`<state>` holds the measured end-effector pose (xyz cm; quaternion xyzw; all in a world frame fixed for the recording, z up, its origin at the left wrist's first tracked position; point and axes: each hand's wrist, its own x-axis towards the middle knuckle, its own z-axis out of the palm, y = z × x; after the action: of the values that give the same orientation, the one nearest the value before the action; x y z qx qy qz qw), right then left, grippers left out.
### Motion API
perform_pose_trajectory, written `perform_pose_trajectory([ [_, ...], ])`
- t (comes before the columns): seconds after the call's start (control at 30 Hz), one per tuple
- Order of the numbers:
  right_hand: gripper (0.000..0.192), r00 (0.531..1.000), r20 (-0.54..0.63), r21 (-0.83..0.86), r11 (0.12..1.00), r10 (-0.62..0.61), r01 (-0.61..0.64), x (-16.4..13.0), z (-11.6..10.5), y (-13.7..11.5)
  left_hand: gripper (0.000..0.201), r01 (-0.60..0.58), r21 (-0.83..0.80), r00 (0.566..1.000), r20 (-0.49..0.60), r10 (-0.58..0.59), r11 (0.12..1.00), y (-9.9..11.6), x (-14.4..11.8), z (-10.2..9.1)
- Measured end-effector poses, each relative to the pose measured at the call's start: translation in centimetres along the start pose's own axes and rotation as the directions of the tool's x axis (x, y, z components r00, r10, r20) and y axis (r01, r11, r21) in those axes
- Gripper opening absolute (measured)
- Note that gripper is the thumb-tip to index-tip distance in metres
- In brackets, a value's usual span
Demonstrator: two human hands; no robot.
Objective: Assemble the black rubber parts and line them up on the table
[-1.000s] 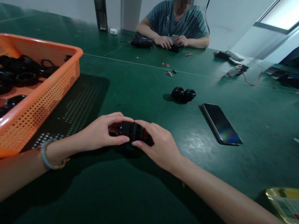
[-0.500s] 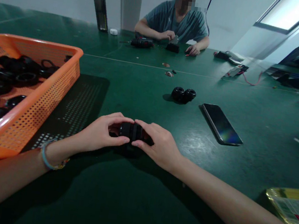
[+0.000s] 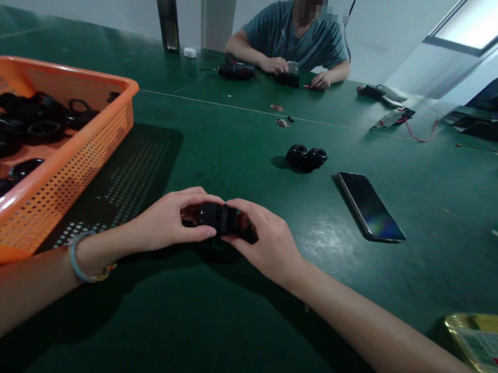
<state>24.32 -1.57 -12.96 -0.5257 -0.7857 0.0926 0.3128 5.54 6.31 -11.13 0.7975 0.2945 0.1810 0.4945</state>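
Between your hands: one black ribbed plastic cylinder (image 3: 220, 218), low over the green table (image 3: 219, 330).
Your left hand (image 3: 165, 222): fingers pinching its left end.
Your right hand (image 3: 266, 243): fingers gripping its right end.
Beyond: two black rings (image 3: 306, 157), touching; one dark phone (image 3: 370, 206).
Orange mesh basket (image 3: 70, 167): several black rings, uncountable.

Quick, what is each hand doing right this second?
Left hand: closed, fingers pinching one end of the black cylindrical part.
Right hand: closed, gripping the other end of the same part.
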Motion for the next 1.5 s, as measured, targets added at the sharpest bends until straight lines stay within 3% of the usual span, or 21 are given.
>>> perform_pose_trajectory([
  [0.43, 0.041, 0.999, -0.022, -0.021, 0.999, -0.042, 0.042, 0.02, 0.11, 0.17, 0.040, 0.013, -0.028, 1.000, 0.001, -0.013, 1.000, 0.06, 0.01, 0.02],
  [1.23, 0.042, 0.999, 0.041, -0.036, 0.999, 0.015, -0.014, 0.17, -0.16, -0.08, 0.038, 0.003, -0.021, 1.000, -0.007, -0.003, 1.000, 0.19, 0.01, 0.02],
  [1.5, 0.048, 0.999, -0.012, 0.017, 0.999, -0.032, 0.032, 0.11, -0.20, -0.11, 0.039, 0.015, -0.007, 1.000, -0.007, -0.015, 1.000, -0.03, -0.02, -0.01],
])
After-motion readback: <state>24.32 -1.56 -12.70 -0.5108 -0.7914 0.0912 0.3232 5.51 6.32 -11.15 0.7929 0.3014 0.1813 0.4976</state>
